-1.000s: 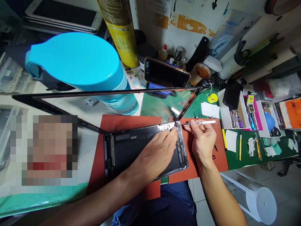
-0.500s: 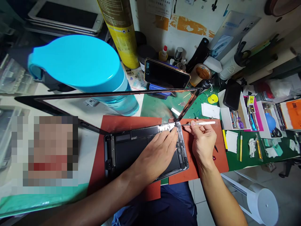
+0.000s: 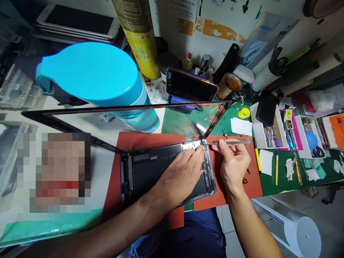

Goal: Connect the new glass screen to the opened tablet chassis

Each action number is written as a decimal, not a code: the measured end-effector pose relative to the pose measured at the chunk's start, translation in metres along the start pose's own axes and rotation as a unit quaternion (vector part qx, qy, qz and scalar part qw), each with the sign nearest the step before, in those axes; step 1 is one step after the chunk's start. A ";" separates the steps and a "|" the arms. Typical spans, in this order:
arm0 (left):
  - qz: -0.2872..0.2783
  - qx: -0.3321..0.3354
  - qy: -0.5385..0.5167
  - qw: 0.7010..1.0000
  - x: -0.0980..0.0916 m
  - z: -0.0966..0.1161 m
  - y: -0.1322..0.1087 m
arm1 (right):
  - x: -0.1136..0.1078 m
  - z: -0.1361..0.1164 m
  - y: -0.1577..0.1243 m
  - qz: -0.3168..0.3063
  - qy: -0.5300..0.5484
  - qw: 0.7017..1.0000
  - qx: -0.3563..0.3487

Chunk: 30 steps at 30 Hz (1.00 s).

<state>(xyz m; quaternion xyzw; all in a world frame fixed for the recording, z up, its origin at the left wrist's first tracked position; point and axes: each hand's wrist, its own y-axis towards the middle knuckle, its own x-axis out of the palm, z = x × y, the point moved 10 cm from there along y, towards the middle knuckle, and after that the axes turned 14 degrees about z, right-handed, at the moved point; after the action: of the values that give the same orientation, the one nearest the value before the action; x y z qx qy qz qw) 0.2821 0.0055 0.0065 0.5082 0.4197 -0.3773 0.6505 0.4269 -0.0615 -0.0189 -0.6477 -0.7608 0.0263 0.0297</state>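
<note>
An opened tablet (image 3: 150,175) lies on a red-brown mat (image 3: 114,179), its dark inside facing up. Its clear front glass panel with a black frame (image 3: 139,107) stands raised along the far edge. My left hand (image 3: 178,179) lies across the tablet's inside, fingers stretched and close together, fingertips by the far right corner. Between thumb and fingers my right hand (image 3: 233,163) grips a slim, flat metal tool (image 3: 243,142), its thin tip reaching that same corner. I cannot tell whether the tip touches a part there. The left palm hides some of the inside.
Behind the glass stand a blue bottle (image 3: 91,71), a yellow spray can (image 3: 143,53) and a propped phone (image 3: 190,85). White boxes of tools (image 3: 258,122), a yellow pen (image 3: 276,168) and tissue scraps (image 3: 289,168) lie to the right on a green mat (image 3: 285,188).
The metal tool has turned slightly in my right hand and its far end points a bit further right. My left hand stays in place on the tablet. The whole view has shifted slightly.
</note>
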 end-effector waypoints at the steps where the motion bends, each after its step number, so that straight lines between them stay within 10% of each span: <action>1: -0.003 -0.002 0.000 1.000 0.001 0.000 0.000 | 0.001 -0.001 0.000 0.000 -0.001 1.000 -0.004; 30: 0.036 -0.024 -0.065 0.997 -0.006 -0.002 0.000 | -0.003 -0.006 -0.003 0.013 -0.022 0.999 -0.022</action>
<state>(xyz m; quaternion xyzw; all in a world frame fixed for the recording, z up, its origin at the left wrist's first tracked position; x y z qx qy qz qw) 0.2793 0.0081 0.0112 0.4817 0.3663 -0.3758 0.7018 0.4247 -0.0652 -0.0128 -0.6571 -0.7534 0.0244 -0.0015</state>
